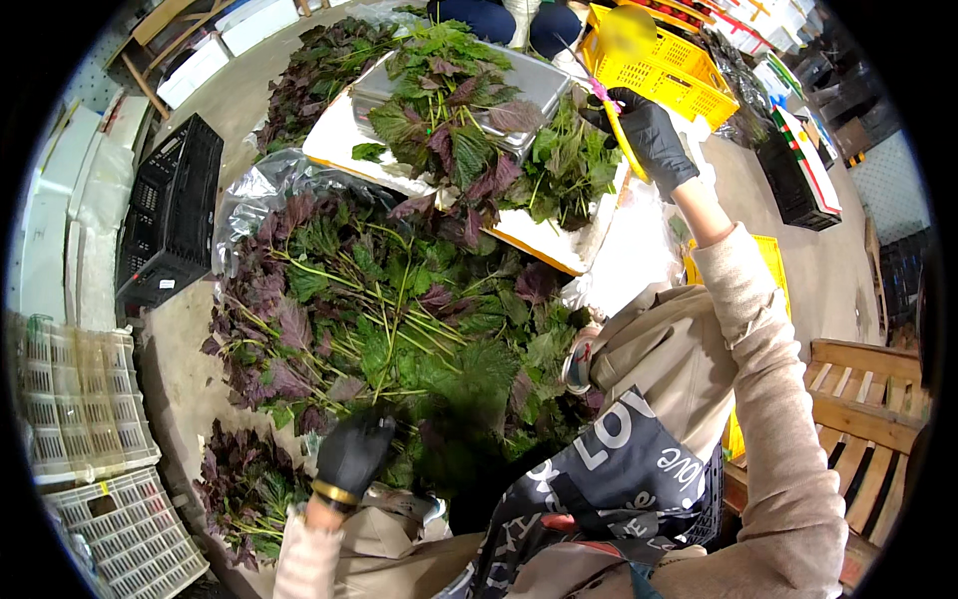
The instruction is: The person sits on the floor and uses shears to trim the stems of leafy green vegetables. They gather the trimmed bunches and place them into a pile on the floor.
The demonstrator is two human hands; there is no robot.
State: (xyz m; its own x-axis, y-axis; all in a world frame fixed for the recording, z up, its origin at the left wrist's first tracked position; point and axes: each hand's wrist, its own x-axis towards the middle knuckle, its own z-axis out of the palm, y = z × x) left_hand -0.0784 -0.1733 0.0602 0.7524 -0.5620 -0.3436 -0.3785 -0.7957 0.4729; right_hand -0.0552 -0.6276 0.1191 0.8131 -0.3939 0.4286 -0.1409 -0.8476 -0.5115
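The right hand (649,135) has its grip closed around a yellow-handled tool (628,145), near a perilla bunch (571,170) on white foam (334,130). The left hand (354,457) is at the near edge of the large perilla heap (399,309); I cannot tell whether its grip holds stems.
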